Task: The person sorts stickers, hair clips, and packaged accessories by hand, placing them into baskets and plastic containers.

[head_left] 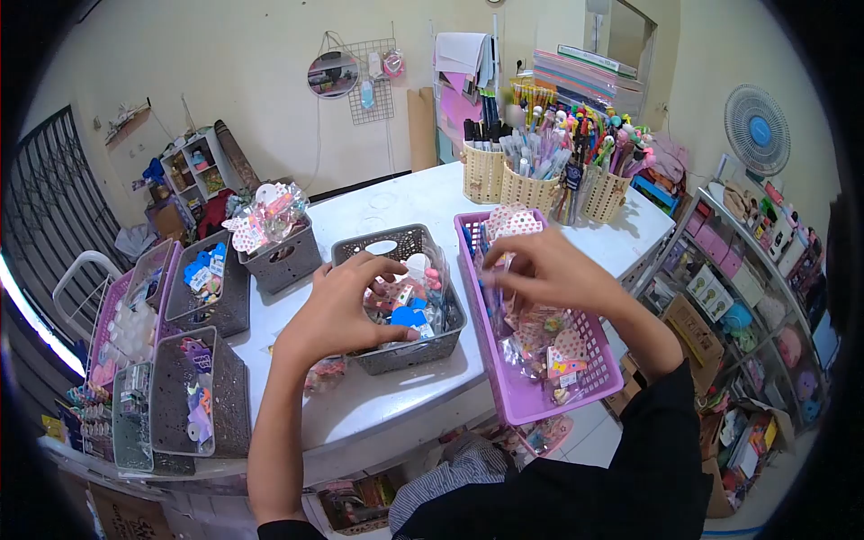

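Observation:
My left hand is over the near left side of a grey basket, its fingers curved and apart with nothing visible between them. Inside that basket lie small plastic-wrapped packets, among them a blue piece and pink ones. My right hand reaches into a long purple basket, fingers bent down and drawn together at the packets. What those fingertips pinch is too small to make out. Clear packets with polka-dot cards fill the purple basket, which juts over the table's front edge.
More grey baskets of packets stand on the left of the white table. Woven holders crammed with pens are at the back right. A loose packet lies under my left wrist. Shelves and a fan are on the right.

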Demonstrator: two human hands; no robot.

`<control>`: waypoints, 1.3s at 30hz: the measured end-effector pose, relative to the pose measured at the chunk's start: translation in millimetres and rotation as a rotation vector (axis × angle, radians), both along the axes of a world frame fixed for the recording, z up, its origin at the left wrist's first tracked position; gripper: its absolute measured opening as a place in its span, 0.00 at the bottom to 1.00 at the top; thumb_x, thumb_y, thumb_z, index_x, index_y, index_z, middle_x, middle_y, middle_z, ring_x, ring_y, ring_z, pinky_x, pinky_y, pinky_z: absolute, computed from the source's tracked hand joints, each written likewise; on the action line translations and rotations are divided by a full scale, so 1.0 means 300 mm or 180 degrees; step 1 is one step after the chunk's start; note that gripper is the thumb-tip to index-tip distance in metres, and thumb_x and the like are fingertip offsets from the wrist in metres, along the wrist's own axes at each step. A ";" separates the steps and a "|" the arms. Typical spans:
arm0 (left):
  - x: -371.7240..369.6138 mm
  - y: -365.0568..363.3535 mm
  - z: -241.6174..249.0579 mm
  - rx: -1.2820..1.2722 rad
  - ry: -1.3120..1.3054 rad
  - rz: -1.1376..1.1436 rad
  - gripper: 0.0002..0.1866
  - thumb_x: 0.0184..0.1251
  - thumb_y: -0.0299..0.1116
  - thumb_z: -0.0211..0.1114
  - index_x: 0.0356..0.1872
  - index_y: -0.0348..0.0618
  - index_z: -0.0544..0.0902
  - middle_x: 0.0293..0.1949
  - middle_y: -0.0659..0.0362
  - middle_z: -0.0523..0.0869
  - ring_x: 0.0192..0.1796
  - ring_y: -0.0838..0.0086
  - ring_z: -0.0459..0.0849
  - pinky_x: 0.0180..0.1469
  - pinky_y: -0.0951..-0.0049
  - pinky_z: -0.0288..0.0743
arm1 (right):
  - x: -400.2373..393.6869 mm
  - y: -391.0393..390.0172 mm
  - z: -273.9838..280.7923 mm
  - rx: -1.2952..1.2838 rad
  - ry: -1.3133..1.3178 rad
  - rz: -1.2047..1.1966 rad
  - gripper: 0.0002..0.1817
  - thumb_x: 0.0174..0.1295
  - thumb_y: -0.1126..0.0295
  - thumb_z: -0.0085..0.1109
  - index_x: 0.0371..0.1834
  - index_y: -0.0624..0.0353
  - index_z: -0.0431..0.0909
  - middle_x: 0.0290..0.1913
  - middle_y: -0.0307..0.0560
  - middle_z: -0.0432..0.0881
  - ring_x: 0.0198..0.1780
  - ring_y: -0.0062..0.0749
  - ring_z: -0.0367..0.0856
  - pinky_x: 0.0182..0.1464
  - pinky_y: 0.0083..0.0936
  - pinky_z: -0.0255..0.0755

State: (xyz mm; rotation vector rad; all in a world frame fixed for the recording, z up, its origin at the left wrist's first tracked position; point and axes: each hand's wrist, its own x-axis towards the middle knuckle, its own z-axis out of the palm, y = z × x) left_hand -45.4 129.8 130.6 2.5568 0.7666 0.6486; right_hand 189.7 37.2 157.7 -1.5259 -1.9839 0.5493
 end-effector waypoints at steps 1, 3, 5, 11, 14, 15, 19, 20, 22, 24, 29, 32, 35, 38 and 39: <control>-0.001 0.000 0.000 0.0037 0.0037 -0.0002 0.31 0.31 0.41 0.75 0.43 0.44 0.78 0.40 0.58 0.79 0.41 0.69 0.78 0.53 0.68 0.60 | -0.001 0.005 0.021 -0.0004 -0.0008 0.0008 0.11 0.52 0.71 0.57 0.35 0.67 0.74 0.14 0.46 0.76 0.15 0.29 0.77 0.24 0.22 0.70; -0.004 -0.005 0.005 0.0093 0.0188 0.0032 0.31 0.31 0.41 0.74 0.44 0.45 0.77 0.40 0.59 0.78 0.42 0.69 0.78 0.53 0.67 0.60 | -0.014 0.010 0.073 0.0636 -0.0350 -0.0058 0.12 0.49 0.73 0.59 0.39 0.61 0.75 0.25 0.49 0.79 0.26 0.32 0.79 0.31 0.24 0.72; -0.005 -0.013 0.015 0.0155 0.0360 0.0054 0.32 0.30 0.41 0.74 0.44 0.46 0.77 0.40 0.59 0.77 0.43 0.69 0.77 0.53 0.67 0.59 | -0.054 0.035 0.070 0.1199 -0.0462 0.0522 0.12 0.48 0.73 0.60 0.38 0.58 0.77 0.32 0.50 0.78 0.33 0.35 0.78 0.36 0.25 0.72; -0.010 -0.018 0.031 -0.0117 0.0322 -0.0041 0.32 0.33 0.49 0.73 0.45 0.49 0.77 0.44 0.61 0.78 0.48 0.68 0.77 0.57 0.52 0.53 | -0.072 0.092 0.092 0.2212 -0.1349 0.1515 0.10 0.44 0.72 0.63 0.32 0.54 0.79 0.45 0.47 0.73 0.46 0.40 0.73 0.47 0.28 0.68; -0.011 -0.019 0.034 -0.0007 0.0257 0.0024 0.32 0.34 0.51 0.72 0.45 0.49 0.77 0.44 0.60 0.78 0.48 0.68 0.77 0.57 0.52 0.52 | -0.009 0.036 0.158 0.1885 -0.0488 0.0920 0.09 0.46 0.74 0.63 0.32 0.59 0.77 0.29 0.42 0.77 0.33 0.28 0.76 0.36 0.22 0.69; -0.009 -0.019 0.031 0.0036 0.0307 0.0060 0.32 0.34 0.50 0.73 0.45 0.49 0.77 0.43 0.61 0.78 0.47 0.70 0.77 0.57 0.56 0.53 | 0.015 0.002 0.176 0.1774 -0.0452 0.0560 0.09 0.47 0.75 0.62 0.33 0.60 0.76 0.23 0.40 0.77 0.27 0.22 0.76 0.31 0.19 0.68; 0.001 -0.020 0.022 0.0003 0.0362 0.0093 0.33 0.34 0.54 0.71 0.44 0.48 0.78 0.42 0.60 0.79 0.49 0.68 0.76 0.57 0.50 0.53 | 0.060 -0.055 0.115 0.1386 0.0968 -0.0151 0.12 0.47 0.79 0.59 0.38 0.61 0.74 0.17 0.39 0.74 0.19 0.13 0.71 0.22 0.14 0.64; 0.002 -0.022 0.024 -0.0005 0.0364 0.0076 0.33 0.34 0.54 0.71 0.44 0.48 0.78 0.42 0.60 0.79 0.49 0.68 0.76 0.57 0.50 0.53 | 0.049 -0.078 0.100 0.1430 0.0626 -0.0517 0.13 0.47 0.80 0.58 0.39 0.61 0.74 0.17 0.38 0.73 0.18 0.12 0.71 0.21 0.13 0.63; 0.001 -0.022 0.029 -0.0068 0.0299 0.0080 0.33 0.34 0.55 0.71 0.43 0.47 0.78 0.43 0.59 0.80 0.51 0.67 0.76 0.59 0.47 0.51 | 0.025 -0.107 0.058 0.1523 0.0247 -0.0870 0.14 0.47 0.80 0.55 0.40 0.61 0.73 0.15 0.37 0.71 0.18 0.11 0.71 0.20 0.13 0.63; 0.000 -0.021 0.024 0.0053 0.0279 0.0098 0.33 0.34 0.55 0.71 0.43 0.47 0.78 0.44 0.59 0.79 0.51 0.67 0.75 0.59 0.46 0.50 | 0.014 -0.115 0.016 0.1458 -0.0154 -0.0763 0.10 0.47 0.81 0.56 0.34 0.63 0.74 0.17 0.40 0.75 0.19 0.15 0.75 0.22 0.15 0.67; 0.002 -0.016 0.019 0.0172 0.0227 0.0143 0.31 0.36 0.54 0.71 0.43 0.47 0.78 0.47 0.57 0.79 0.52 0.65 0.75 0.59 0.46 0.50 | -0.018 -0.089 -0.037 0.1266 -0.0852 -0.0328 0.07 0.48 0.78 0.59 0.29 0.64 0.70 0.19 0.51 0.77 0.23 0.38 0.79 0.26 0.26 0.71; -0.004 -0.013 0.030 0.0301 0.0015 0.0066 0.23 0.43 0.41 0.70 0.42 0.44 0.79 0.40 0.59 0.81 0.44 0.70 0.78 0.56 0.67 0.58 | -0.035 -0.102 -0.034 0.0999 -0.1048 -0.0071 0.07 0.50 0.75 0.55 0.27 0.66 0.68 0.19 0.57 0.74 0.25 0.51 0.76 0.29 0.37 0.70; -0.018 0.014 0.038 -0.0226 -0.0340 0.0236 0.16 0.50 0.32 0.64 0.41 0.41 0.79 0.38 0.57 0.81 0.42 0.70 0.78 0.50 0.71 0.66 | -0.033 -0.112 -0.034 0.0657 -0.1234 0.0343 0.06 0.49 0.76 0.52 0.26 0.69 0.68 0.18 0.61 0.73 0.26 0.54 0.76 0.30 0.41 0.70; -0.031 0.030 0.023 0.0155 -0.0383 0.0185 0.13 0.52 0.27 0.61 0.40 0.39 0.79 0.37 0.56 0.81 0.41 0.69 0.78 0.46 0.72 0.69 | -0.033 -0.119 -0.025 0.0596 -0.1617 0.0432 0.05 0.47 0.78 0.51 0.25 0.69 0.70 0.18 0.61 0.73 0.26 0.53 0.76 0.31 0.41 0.70; -0.033 0.029 0.024 0.0273 -0.0305 0.0215 0.13 0.51 0.28 0.61 0.40 0.39 0.79 0.37 0.56 0.81 0.41 0.69 0.78 0.46 0.71 0.69 | -0.035 -0.121 -0.007 0.0696 -0.1486 0.0347 0.04 0.46 0.78 0.51 0.24 0.69 0.71 0.19 0.60 0.74 0.27 0.52 0.76 0.31 0.40 0.70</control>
